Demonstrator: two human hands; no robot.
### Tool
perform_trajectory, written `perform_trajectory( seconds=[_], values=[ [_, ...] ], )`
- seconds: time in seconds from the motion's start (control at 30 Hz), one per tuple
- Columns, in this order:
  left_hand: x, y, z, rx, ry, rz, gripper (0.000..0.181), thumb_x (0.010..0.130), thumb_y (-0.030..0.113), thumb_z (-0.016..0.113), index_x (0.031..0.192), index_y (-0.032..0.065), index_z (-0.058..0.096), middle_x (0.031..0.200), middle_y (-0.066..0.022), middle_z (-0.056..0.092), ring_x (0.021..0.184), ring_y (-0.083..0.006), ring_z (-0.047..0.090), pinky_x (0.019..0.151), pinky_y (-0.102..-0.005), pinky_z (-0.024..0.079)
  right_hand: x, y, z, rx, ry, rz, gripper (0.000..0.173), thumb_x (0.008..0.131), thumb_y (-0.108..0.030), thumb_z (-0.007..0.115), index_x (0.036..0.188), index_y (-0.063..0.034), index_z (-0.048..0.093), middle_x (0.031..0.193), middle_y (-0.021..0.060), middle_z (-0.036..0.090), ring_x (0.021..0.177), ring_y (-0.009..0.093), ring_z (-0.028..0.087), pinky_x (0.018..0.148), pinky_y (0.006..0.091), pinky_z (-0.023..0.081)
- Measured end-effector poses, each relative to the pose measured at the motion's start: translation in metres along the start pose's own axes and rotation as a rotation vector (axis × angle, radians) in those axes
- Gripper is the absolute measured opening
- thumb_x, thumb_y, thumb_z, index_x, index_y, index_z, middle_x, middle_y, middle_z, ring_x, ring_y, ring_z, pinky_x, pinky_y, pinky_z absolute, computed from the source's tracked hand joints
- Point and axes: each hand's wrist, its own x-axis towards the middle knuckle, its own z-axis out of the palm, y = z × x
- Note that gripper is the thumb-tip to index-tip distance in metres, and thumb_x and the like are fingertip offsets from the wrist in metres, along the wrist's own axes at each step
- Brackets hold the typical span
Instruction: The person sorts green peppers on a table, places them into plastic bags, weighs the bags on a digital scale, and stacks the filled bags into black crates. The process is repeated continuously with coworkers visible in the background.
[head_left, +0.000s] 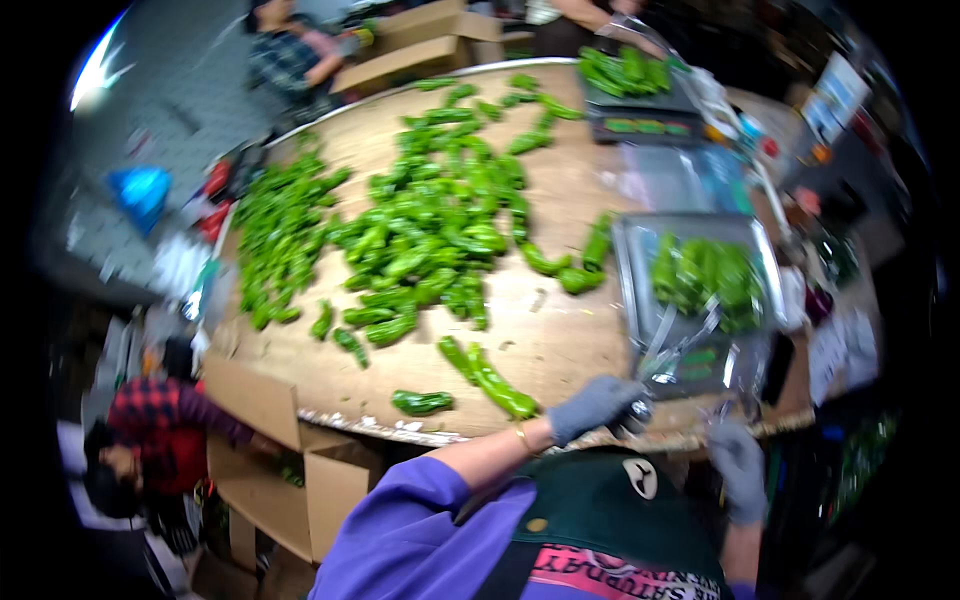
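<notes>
A clear plastic bag of green peppers (709, 274) lies on the metal tray (626, 300) of a digital scale, its loose end stretched toward me. My left hand (596, 409), in a grey glove, is closed at the left part of that loose end, by the table's front edge. On the other side my right hand (739, 469), gloved in grey too, pinches what looks like the bag's plastic; blur hides its fingertips. Glowing green digits show through the film on the scale's display (699, 364). Two long green peppers (491, 379) and a shorter green pepper (422, 403) lie left of my left hand.
Heaps of green peppers (427, 225) and smaller peppers (281, 232) cover much of the wooden table (555, 337). Another scale (641, 112) carries peppers at the far right, with flat plastic bags (667, 176) before it. Cardboard boxes (255, 397) (420, 60) and co-workers surround the table.
</notes>
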Motion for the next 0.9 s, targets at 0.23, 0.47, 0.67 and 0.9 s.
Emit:
perform_trajectory(
  seconds=[0.23, 0.47, 0.67, 0.9],
  values=[
    [0.01, -0.002, -0.001, 0.081, -0.067, 0.01, 0.046, 0.097, 0.04, 0.046, 0.1, -0.001, 0.066, 0.086, -0.0082, 0.068, 0.075, -0.0124, 0.065, 0.064, -0.0264, 0.053, -0.057, -0.002, -0.091, -0.016, 0.444, 0.283, 0.024, 0.078, -0.013, 0.064, 0.101, -0.0082, 0.061, 0.109, 0.0089, 0.056, 0.103, 0.026, 0.052, 0.094, 0.0391, 0.038],
    [-0.01, 0.044, -0.067, 1.268, 0.693, 0.536, 0.063, 0.077, 0.018, 0.067, 0.133, 0.0062, 0.042, 0.131, -0.0183, 0.042, 0.121, -0.035, 0.039, 0.099, -0.0414, 0.037, -0.053, 0.015, -0.141, -0.443, 0.468, 0.133, 0.028, 0.077, -0.019, 0.064, 0.104, -0.0141, 0.062, 0.119, 0.008, 0.054, 0.113, 0.027, 0.048, 0.101, 0.0427, 0.033],
    [0.055, 0.075, -0.011, 1.863, -0.121, 1.129, 0.04, 0.078, 0.024, 0.065, 0.117, 0.0317, 0.061, 0.139, -0.0073, 0.043, 0.13, -0.035, 0.036, 0.107, -0.0506, 0.03, 0.04, 0.083, -0.119, -1.02, -0.028, -0.505, 0.032, 0.075, -0.024, 0.064, 0.107, -0.0192, 0.064, 0.128, 0.0072, 0.052, 0.121, 0.029, 0.046, 0.107, 0.0458, 0.029],
    [0.069, 0.202, -0.027, 0.632, 0.13, 0.746, 0.037, 0.097, 0.027, 0.049, 0.114, -0.0024, 0.062, 0.11, -0.0104, 0.066, 0.108, -0.0174, 0.058, 0.099, -0.0302, 0.04, 0.141, -0.001, -0.166, 0.192, 0.338, -0.232, 0.028, 0.1, -0.024, 0.042, 0.104, -0.0014, 0.059, 0.094, 0.0088, 0.066, 0.087, 0.016, 0.064, 0.085, 0.0282, 0.05]
  ],
)
